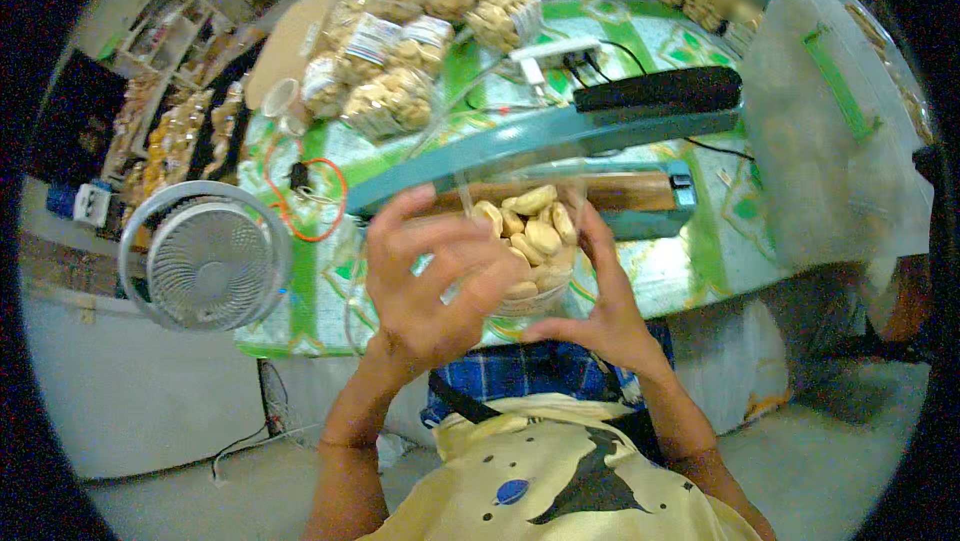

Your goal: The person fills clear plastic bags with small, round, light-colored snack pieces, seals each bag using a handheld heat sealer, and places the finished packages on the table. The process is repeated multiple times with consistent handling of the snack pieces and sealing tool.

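Over the counter's (705, 261) front edge, the right hand's (605, 313) fingers curve around the right side of a clear container (545, 303), gripping it. The left hand's (428, 291) fingers, bent and blurred, overlap its left side; I cannot tell whether they grip. Inside, smooth, pale-yellow oval pieces (541, 237) lie heaped. Beyond stands a blue-green long-armed device (440, 163); filled clear bags (388, 101) crowd the far-left corner.
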### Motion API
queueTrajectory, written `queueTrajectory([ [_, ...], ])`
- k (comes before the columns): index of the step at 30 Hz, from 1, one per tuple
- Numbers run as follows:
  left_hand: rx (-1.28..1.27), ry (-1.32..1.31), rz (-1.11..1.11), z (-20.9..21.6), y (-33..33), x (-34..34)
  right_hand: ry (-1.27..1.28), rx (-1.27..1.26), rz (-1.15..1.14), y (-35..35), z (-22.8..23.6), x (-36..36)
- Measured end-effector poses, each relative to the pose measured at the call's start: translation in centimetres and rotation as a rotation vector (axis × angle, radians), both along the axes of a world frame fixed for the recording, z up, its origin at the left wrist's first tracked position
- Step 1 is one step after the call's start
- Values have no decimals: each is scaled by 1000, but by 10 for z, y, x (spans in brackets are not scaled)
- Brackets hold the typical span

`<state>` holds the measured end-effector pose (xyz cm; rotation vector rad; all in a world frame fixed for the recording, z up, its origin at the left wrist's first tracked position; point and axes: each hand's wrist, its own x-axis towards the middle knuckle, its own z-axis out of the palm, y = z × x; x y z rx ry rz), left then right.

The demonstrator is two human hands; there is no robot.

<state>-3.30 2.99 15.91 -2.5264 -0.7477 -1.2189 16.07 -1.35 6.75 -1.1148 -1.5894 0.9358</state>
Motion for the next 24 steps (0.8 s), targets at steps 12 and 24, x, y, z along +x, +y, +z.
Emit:
queueTrajectory([
  [12, -1081, -803, -197, -102, -22, -3, 163, -117, 104, -7, -53, -13],
  [24, -998, -1079, -123, -123, -32, 37, 191, -295, 127, -13, -53, 9],
])
